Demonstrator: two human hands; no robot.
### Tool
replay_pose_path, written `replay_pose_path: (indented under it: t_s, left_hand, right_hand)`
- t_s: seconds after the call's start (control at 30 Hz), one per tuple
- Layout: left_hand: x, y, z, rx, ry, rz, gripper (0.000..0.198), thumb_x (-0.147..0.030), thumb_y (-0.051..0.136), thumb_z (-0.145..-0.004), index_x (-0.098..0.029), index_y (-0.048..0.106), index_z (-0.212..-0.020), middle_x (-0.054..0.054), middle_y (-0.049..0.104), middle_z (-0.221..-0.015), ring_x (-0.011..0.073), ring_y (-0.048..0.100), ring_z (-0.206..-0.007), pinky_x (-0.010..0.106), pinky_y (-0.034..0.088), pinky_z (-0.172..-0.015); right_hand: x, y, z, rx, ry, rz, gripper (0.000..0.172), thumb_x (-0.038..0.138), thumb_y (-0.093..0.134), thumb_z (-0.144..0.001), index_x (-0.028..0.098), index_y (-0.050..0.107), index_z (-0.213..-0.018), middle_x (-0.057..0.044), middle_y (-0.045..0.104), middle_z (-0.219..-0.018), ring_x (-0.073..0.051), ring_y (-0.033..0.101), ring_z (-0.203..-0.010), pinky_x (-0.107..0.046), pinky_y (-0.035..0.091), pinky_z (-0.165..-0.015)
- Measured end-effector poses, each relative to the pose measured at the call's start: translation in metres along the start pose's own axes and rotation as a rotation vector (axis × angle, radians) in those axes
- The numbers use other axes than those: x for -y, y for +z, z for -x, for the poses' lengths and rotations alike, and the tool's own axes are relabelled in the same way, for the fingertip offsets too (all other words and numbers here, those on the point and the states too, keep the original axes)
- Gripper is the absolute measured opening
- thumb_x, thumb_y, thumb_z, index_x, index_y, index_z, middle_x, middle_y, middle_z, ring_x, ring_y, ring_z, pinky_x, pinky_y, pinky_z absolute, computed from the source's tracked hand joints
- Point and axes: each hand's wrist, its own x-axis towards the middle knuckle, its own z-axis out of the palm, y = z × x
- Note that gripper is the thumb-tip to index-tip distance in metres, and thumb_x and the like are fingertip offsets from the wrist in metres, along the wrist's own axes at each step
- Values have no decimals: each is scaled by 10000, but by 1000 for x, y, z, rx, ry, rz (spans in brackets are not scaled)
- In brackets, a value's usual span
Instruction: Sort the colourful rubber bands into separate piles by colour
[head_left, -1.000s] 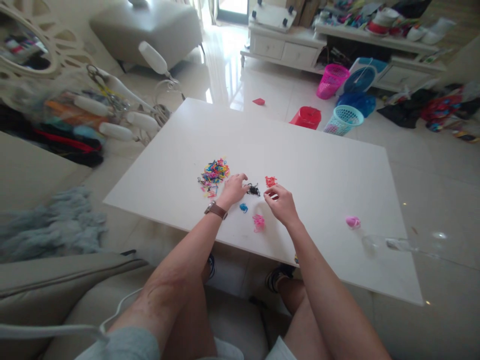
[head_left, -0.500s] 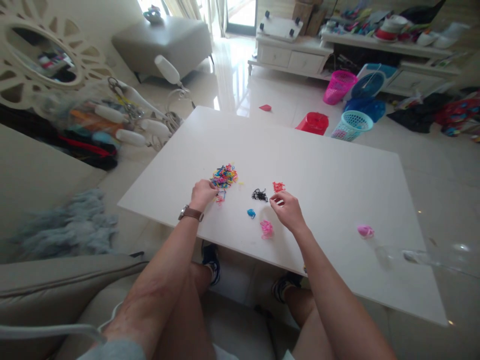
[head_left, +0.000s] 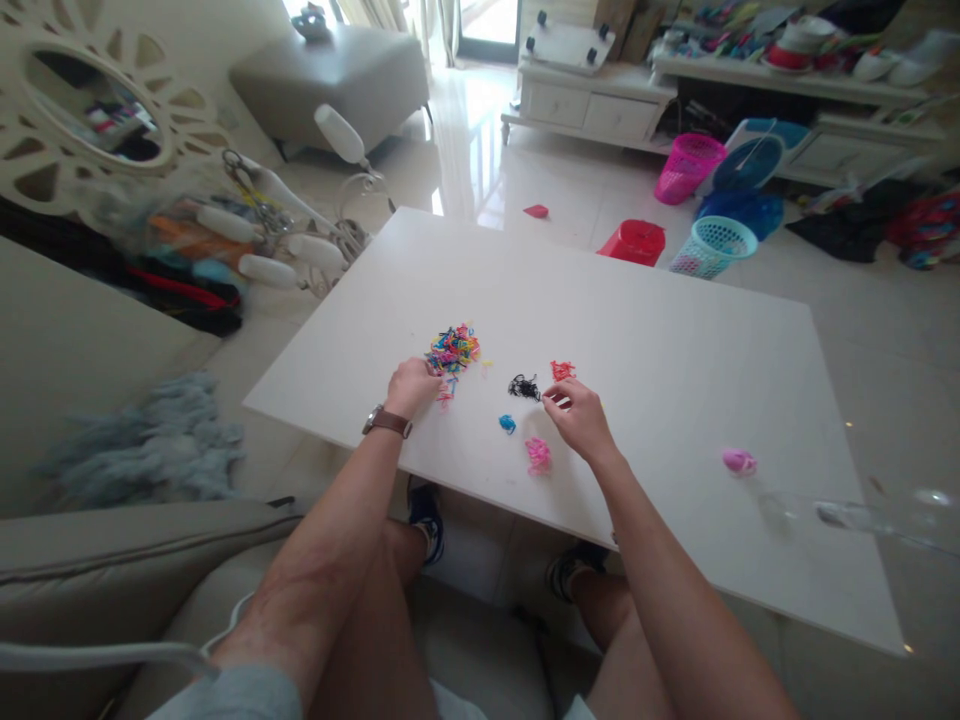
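A heap of small mixed-colour bands (head_left: 454, 347), which look like rubber bands, lies on the white table (head_left: 660, 360). My left hand (head_left: 412, 386), with a brown-strapped watch (head_left: 388, 421) on its wrist, touches the heap's near left edge, fingers pinched together. A few pink bands (head_left: 446, 394) lie beside those fingers. My right hand (head_left: 576, 412) has its fingertips pinched at the right edge of a black band pile (head_left: 523, 387). What either pinch holds is too small to make out. Red bands (head_left: 562, 370), blue bands (head_left: 508, 424) and pink bands (head_left: 538, 455) form separate little piles around my right hand.
A pink-purple object (head_left: 739, 461) and a clear, blurred object (head_left: 840, 514) lie on the table's right side. White lamp arms (head_left: 307, 250) stand past the left edge. Beyond the far edge are a red bin (head_left: 636, 243) and a light blue basket (head_left: 712, 247).
The whole view has shifted slightly to the right. My hands keep nearly the same places by the mixed heap and the black pile, and the piles look the same.
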Motion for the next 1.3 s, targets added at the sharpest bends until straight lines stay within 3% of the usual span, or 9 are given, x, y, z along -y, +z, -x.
replay_pose_path:
  t_s: [0.1,0.2,0.43,0.63,0.73,0.93,1.07,1.2,1.3]
  left_hand:
    - [-1,-1,1,-115,98,28,292,-276,777,-732,-190,720,-1005,130,677,-1068,257,679,-934,323,521,-833]
    - [2,5,1,-122,196,39,508,-275,804,-714,-211,689,-1205,114,621,-1148,239,659,-959,317,523,-884]
    - [6,16,-7,-98,191,59,147,-210,708,-797,-175,747,-934,84,726,-948,210,663,-862,288,495,-798]
    - [8,5,-12,-159,89,186,128,-120,669,-749,-161,760,-829,83,766,-896,212,687,-884,279,479,-783]
    - [7,-3,-16,-206,-25,475,92,-124,704,-697,-152,737,-779,58,736,-787,191,672,-803,275,495,-762]
    - [-6,-15,-19,-148,-332,1417,155,12,599,-749,-136,609,-707,4,608,-696,58,549,-622,136,449,-602]
    - [-7,-22,-16,-26,-419,1558,216,23,492,-804,-154,540,-691,7,543,-664,45,464,-531,114,378,-491]
    - [-3,-23,-12,115,-424,1712,203,-11,446,-800,-170,509,-691,-16,441,-587,60,372,-455,149,311,-426]
    - [-2,-22,-11,155,-418,1808,195,-36,458,-785,-190,456,-666,-32,362,-539,77,336,-434,175,293,-416]
  right_hand:
    - [0,-1,0,4,1,4,120,241,608,-863,204,691,-785,-37,686,-870,-167,671,-748,-314,550,-702]
    - [0,-1,0,8,2,-1,120,246,609,-863,206,688,-783,-40,688,-875,-167,668,-748,-316,557,-705]
    - [-1,-2,0,19,3,1,123,242,606,-865,202,690,-785,-38,682,-882,-165,667,-752,-316,556,-709]
    - [-2,-2,1,24,-4,5,124,248,609,-869,202,690,-788,-43,688,-881,-168,669,-757,-315,554,-708]
    - [-2,-2,1,23,-4,8,122,247,605,-870,205,689,-792,-41,686,-879,-168,668,-759,-313,554,-712]
    - [-3,0,1,29,0,17,123,245,604,-871,207,682,-783,-41,682,-879,-172,671,-758,-318,553,-710]
    - [-3,1,1,25,3,21,122,247,607,-872,207,684,-787,-37,678,-874,-172,667,-750,-323,552,-711]
    - [-4,2,1,42,0,22,125,244,603,-877,206,683,-789,-39,685,-883,-168,666,-738,-324,553,-711]
    - [-5,3,2,49,-6,24,129,238,598,-878,207,686,-790,-38,680,-870,-173,666,-754,-326,553,-719]
